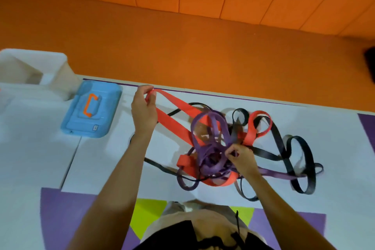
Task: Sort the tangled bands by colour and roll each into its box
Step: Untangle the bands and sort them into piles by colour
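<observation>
Now my left hand [144, 107] grips the red band [178, 102], drawn toward the upper left near the blue box [91, 111] to slide its loop free; my right hand [241, 158] pinches a purple band [209, 149] at centre, pinning the tangle [221, 136]; both arms reach forward.

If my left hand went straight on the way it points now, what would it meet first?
Likely nothing: the left hand, holding the red band, points over the mat's far edge toward open orange floor. The blue case sits left of that line.
</observation>
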Available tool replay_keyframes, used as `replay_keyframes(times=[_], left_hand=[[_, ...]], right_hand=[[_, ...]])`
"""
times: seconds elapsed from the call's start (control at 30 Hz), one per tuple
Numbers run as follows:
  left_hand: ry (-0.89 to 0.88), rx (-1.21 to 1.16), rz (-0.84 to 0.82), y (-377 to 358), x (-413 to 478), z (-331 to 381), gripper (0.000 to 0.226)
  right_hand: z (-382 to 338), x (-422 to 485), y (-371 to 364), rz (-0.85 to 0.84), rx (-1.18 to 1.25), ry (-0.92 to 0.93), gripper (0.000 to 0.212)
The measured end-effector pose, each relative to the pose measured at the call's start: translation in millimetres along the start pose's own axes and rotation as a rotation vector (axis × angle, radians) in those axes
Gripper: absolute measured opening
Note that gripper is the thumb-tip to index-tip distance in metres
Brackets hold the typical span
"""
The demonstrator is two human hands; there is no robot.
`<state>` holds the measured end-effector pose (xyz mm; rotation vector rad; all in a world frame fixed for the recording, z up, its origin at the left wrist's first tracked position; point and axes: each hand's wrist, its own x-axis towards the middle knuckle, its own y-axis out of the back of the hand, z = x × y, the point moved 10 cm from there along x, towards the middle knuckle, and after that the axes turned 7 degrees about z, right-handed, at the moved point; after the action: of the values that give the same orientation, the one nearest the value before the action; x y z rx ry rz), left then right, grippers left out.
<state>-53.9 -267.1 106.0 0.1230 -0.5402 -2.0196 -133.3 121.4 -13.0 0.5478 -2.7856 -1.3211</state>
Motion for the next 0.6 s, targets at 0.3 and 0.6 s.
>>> replay_keyframes(times=[0.3, 0.6], left_hand=[[0.051, 0.291, -0.24, -23.5, -16.4, -77.3, 0.019], [0.14, 0.734, -0.436, -53.7, -55.5, -135.2, 0.052]], right_hand=[[4.3, -16.8, -1.4, -0.077, -0.001, -0.011, 0.039], [16.1, -27.1, -12.5, -0.159, 0.177, -0.021, 0.038]])
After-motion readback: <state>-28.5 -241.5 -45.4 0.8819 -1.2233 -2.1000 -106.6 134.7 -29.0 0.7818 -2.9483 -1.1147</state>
